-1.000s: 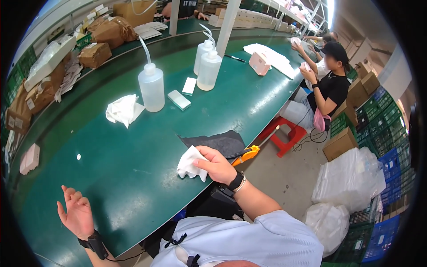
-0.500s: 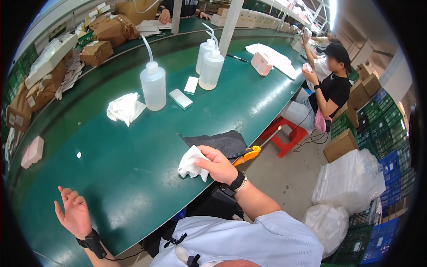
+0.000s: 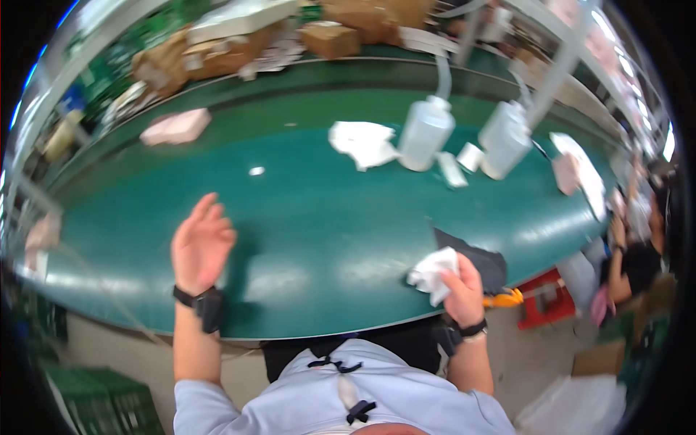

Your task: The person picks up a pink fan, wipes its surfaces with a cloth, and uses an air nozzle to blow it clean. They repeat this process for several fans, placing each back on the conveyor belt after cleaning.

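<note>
A crumpled white cloth (image 3: 433, 275) is pinched in my right hand (image 3: 464, 293), low over the near right part of the green table (image 3: 304, 217). Just beyond that hand lies a dark grey cloth (image 3: 478, 261), with an orange-handled tool (image 3: 505, 298) at the table's edge beside it. My left hand (image 3: 204, 245) is raised over the left side of the table, fingers loosely curled and apart, holding nothing. A black band sits on each wrist. The view is smeared by motion.
Squeeze bottles (image 3: 426, 135) with bent spouts stand at the back right, near small white blocks (image 3: 452, 170) and another white cloth (image 3: 362, 143). A pink box (image 3: 176, 127) lies at the back left, a second pink box (image 3: 566, 174) at the right. A person (image 3: 638, 254) sits far right.
The view has swung left, so the table's things appear shifted right and more of its left end shows. My right hand still grips the white cloth; my left hand remains empty and raised.
</note>
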Motion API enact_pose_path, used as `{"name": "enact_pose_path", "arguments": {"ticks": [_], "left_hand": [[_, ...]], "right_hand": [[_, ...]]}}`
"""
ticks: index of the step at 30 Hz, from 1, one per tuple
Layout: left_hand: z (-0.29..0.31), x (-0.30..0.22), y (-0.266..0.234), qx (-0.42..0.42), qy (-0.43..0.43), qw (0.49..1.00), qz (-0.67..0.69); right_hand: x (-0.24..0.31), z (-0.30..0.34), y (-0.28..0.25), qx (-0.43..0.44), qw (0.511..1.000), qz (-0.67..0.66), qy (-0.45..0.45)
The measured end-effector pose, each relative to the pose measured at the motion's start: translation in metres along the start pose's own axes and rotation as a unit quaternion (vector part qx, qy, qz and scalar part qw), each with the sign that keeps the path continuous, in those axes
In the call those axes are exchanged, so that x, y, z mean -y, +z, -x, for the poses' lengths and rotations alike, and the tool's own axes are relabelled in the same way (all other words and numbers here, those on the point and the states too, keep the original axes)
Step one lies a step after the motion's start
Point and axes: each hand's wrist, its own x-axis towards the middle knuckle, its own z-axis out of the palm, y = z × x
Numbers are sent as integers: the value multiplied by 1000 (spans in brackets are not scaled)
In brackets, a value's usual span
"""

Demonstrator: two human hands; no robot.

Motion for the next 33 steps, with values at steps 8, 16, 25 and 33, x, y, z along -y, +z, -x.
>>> {"name": "enact_pose_path", "arguments": {"ticks": [8, 16, 25, 33], "left_hand": [[-14, -68, 71, -38, 130, 453, -881], [-202, -126, 6, -169, -21, 135, -976], [-303, -66, -50, -115, -34, 41, -992], [-292, -95, -57, -105, -2, 228, -968]], "right_hand": [[0, -2, 1, 11, 1000, 7, 18], [2, -2, 1, -4, 1000, 18, 18], [3, 4, 3, -61, 996, 28, 54], [8, -1, 4, -48, 998, 5, 37]]}}
